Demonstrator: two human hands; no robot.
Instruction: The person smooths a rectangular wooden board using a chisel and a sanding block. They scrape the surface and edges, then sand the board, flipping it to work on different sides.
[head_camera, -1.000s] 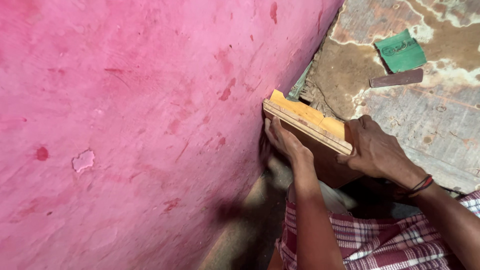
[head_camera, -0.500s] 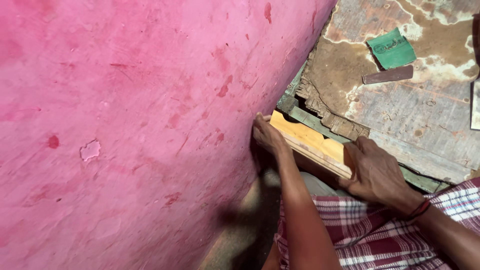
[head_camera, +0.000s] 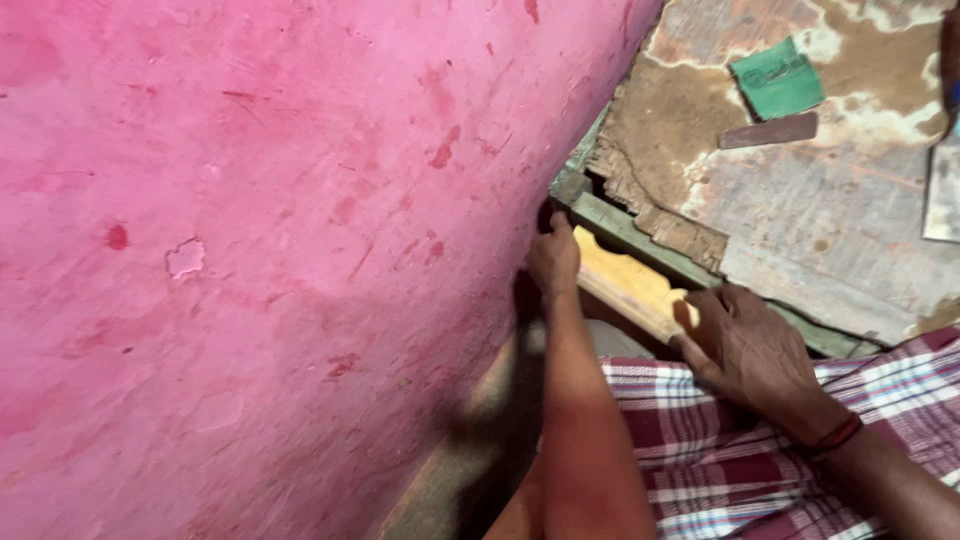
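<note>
A yellowish wooden board (head_camera: 628, 285) lies along the green front edge (head_camera: 640, 240) of a worn table, close to the pink wall (head_camera: 250, 250). My left hand (head_camera: 553, 258) grips the board's end nearest the wall. My right hand (head_camera: 748, 350) holds its other end, fingers wrapped over it. A red band sits on my right wrist. My lap, in red-and-white checked cloth (head_camera: 720, 450), is below the board.
The table top (head_camera: 800, 200) is peeling and crumbled at its near corner. On it lie a green packet (head_camera: 778, 82), a flat brown strip (head_camera: 768, 131) and a pale flat object (head_camera: 942, 190) at the right edge. Bare floor (head_camera: 470, 470) runs between wall and lap.
The board has gone down from in front of the wall to the table's front edge, flatter and partly tucked under it. Both hands moved with it.
</note>
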